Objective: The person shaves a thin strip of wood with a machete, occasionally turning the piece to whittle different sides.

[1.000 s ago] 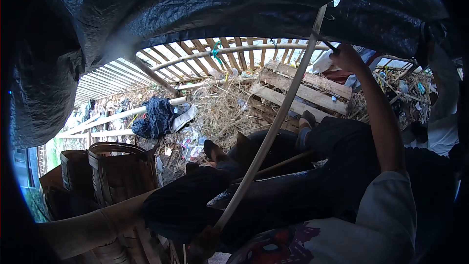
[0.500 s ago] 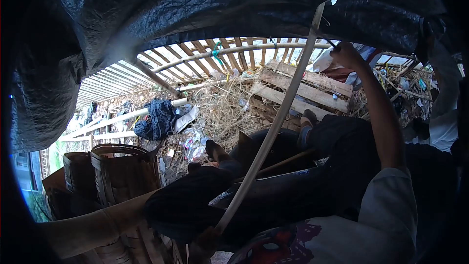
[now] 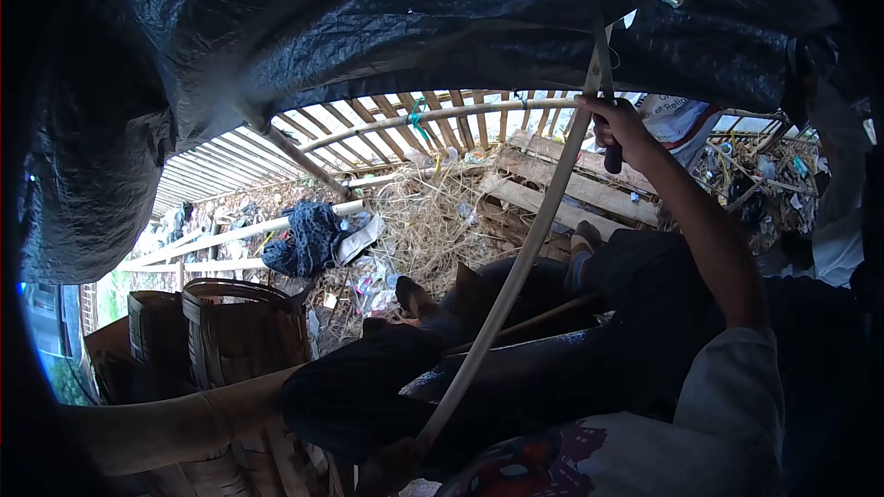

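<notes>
A long pale bamboo strip (image 3: 520, 276) slants across my lap, from the lower middle up toward the dark sheet. Low in the picture, in shadow, my left hand (image 3: 391, 462) is closed around the strip's lower end. Near the upper end, my right hand (image 3: 617, 129) grips a knife (image 3: 613, 162) by its dark handle. The blade points upward and overlaps the strip's top part. My right fingertips are right at the strip's edge. Across my legs rests a dark, broad-surfaced piece (image 3: 497, 370), with a thin stick (image 3: 529, 320) just beyond it.
A dark plastic sheet (image 3: 368, 28) hangs low overhead. On the left, a thick bamboo pole (image 3: 193, 419) crosses in front of woven bamboo baskets (image 3: 244, 322). Straw (image 3: 433, 221), litter, wooden slats (image 3: 571, 189) and a dark cloth (image 3: 304, 239) lie ahead, before a slatted bamboo fence (image 3: 451, 120).
My right hand has moved left and slightly down to the strip's upper part, and the knife has turned upright. My left hand still holds the lower end. The view has shifted slightly.
</notes>
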Demonstrator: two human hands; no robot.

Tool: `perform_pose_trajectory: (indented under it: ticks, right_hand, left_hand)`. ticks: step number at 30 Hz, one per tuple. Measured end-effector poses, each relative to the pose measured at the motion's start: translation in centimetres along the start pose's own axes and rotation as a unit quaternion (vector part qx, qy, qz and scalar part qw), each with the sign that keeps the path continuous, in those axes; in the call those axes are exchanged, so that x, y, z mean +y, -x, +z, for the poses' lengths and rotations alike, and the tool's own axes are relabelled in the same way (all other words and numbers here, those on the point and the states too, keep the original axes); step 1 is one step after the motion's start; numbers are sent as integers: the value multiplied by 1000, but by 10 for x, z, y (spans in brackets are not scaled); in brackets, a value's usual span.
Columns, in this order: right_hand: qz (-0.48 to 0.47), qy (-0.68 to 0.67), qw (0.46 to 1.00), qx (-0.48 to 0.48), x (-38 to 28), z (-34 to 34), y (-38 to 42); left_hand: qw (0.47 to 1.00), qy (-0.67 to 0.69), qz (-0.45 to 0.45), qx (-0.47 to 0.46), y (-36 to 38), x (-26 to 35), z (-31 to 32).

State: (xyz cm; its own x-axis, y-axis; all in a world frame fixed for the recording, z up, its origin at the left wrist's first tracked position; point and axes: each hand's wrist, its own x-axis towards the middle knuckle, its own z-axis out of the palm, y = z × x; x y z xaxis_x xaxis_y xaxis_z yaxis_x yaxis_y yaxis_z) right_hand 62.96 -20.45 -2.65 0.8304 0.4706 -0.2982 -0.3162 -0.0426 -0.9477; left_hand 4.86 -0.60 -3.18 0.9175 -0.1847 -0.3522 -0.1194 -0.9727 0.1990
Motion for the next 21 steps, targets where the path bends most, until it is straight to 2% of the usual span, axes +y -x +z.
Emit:
perform_pose_trajectory:
  ticks: [1, 2, 3, 4, 5, 6, 7, 9, 10, 11, 13, 14, 16, 17, 19, 20, 21]
  right_hand:
    - [20, -23, 1000, 2, 5, 5, -3]
    - [23, -56, 998, -11, -3, 17, 8]
    - [32, -66, 997, -15, -2, 22, 10]
    - [38, -49, 998, -22, -3, 25, 17]
    - [44, -30, 998, -31, -6, 31, 26]
    - [65, -53, 995, -52, -4, 32, 31]
    - [79, -60, 993, -62, -8, 38, 44]
    - [101, -53, 991, -72, -3, 47, 60]
    - [100, -34, 991, -84, 0, 51, 69]
    - [100, -15, 990, -94, 4, 56, 77]
    - [115, -10, 987, -109, 18, 67, 97]
    - [127, -10, 986, -105, 16, 80, 113]
    - [133, 11, 985, -113, 28, 95, 137]
    - [133, 11, 985, -111, 35, 103, 148]
    - [131, 32, 982, -133, 47, 114, 166]
    - [130, 34, 982, -132, 50, 115, 172]
    - [121, 6, 985, -124, 53, 115, 175]
  left_hand:
    - [1000, -3, -1, 2, 5, -3, 8]
    - [988, 146, -46, -16, 11, -9, 21]
    - [951, 293, -90, -33, 9, -10, 19]
    - [951, 293, -93, -27, 7, -8, 17]
    - [843, 497, -202, -33, -9, -2, -10]
    - [679, 671, -296, -36, -22, 2, -34]
    - [675, 674, -298, -29, -33, 2, -55]
    - [814, 465, -313, -149, -53, 0, -86]
    - [856, 438, -258, -96, -57, -1, -89]
    - [854, 441, -259, -94, -62, -5, -79]
    - [841, 515, -159, -47, -78, -20, -50]
    - [841, 516, -157, -46, -89, -22, -52]
    - [706, 700, -72, -83, -124, -22, -67]
    - [705, 700, -70, -84, -136, -21, -70]
    - [588, 803, -53, -86, -155, -16, -72]
    - [588, 803, -50, -85, -160, -13, -66]
    - [522, 851, -13, -59, -163, -10, -57]
